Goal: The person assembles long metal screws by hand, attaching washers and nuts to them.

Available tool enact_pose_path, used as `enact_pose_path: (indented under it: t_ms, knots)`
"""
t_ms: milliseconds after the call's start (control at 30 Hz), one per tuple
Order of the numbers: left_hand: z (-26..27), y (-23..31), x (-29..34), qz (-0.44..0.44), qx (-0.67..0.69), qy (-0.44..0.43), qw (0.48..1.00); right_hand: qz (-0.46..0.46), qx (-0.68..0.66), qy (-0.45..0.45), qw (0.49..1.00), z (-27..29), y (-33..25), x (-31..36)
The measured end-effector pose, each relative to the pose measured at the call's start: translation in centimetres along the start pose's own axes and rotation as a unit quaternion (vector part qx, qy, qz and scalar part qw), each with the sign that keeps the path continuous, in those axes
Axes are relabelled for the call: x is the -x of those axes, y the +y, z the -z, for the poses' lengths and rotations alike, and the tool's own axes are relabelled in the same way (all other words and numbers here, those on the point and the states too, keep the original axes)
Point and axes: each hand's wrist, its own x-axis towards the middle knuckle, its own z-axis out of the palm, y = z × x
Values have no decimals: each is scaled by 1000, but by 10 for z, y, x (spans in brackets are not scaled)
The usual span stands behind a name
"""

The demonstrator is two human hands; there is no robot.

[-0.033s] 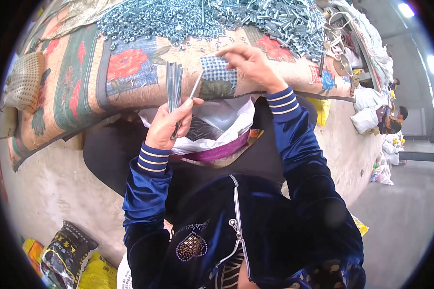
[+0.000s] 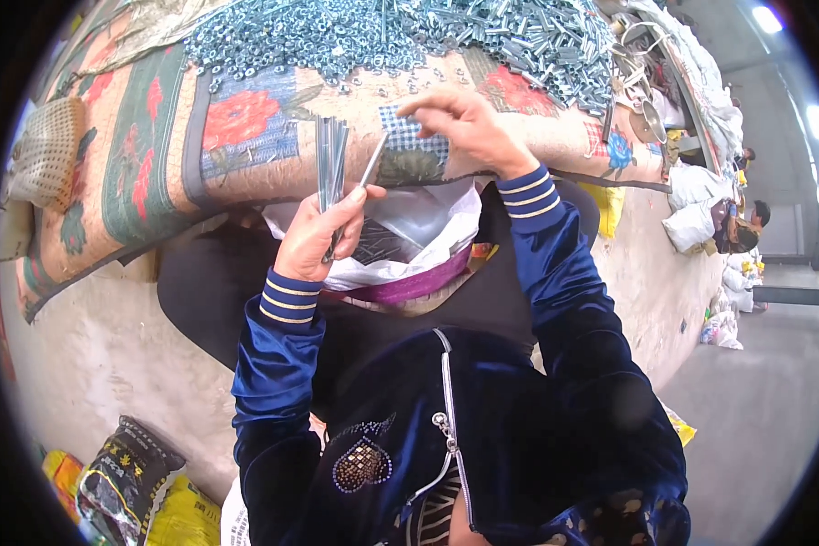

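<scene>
My left hand [image 2: 323, 232] is closed around an upright bundle of thin metal rods [image 2: 331, 159]. Between its thumb and forefinger a single metal rod [image 2: 373, 159] stands apart, tilted to the right. My right hand [image 2: 471, 132] hovers to the right of that rod's tip, over the table edge, palm down. Its fingers are bent toward the thumb; whatever lies in them is too small or hidden to name. Below both hands, an open white sack [image 2: 419, 259] with a purple band sits between my knees, and dark rods [image 2: 382, 244] show inside.
On the patterned cloth [image 2: 155, 136] of the table lie a wide heap of small nuts [image 2: 291, 41] and a heap of metal sleeves [image 2: 546, 41]. A woven hat-like basket [image 2: 45, 155] is at the left edge. Filled bags [image 2: 127, 473] stand on the floor, lower left.
My right hand has shifted slightly left and down, closer to the tilted rod. My left hand and the rods have barely moved.
</scene>
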Motion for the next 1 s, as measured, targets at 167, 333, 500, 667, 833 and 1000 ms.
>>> enact_pose_path:
  t_ms: [167,333,500,667,833,1000]
  knots:
    - [-2,4,2,20,-26,-42,999,43,4,-118,992,-16,-11,6]
    - [-3,4,2,3,-30,16,999,-38,-213,-53,975,-35,-10,11]
    - [-1,1,-1,-24,25,103,994,-140,-379,57,913,-65,5,18]
    - [4,0,1,-49,22,140,989,-132,-201,-11,971,-93,-10,24]
    - [2,2,0,-90,68,97,989,-142,-204,-55,967,-71,-8,20]
    - [5,0,-2,-97,88,68,989,-135,-260,-29,956,-73,2,22]
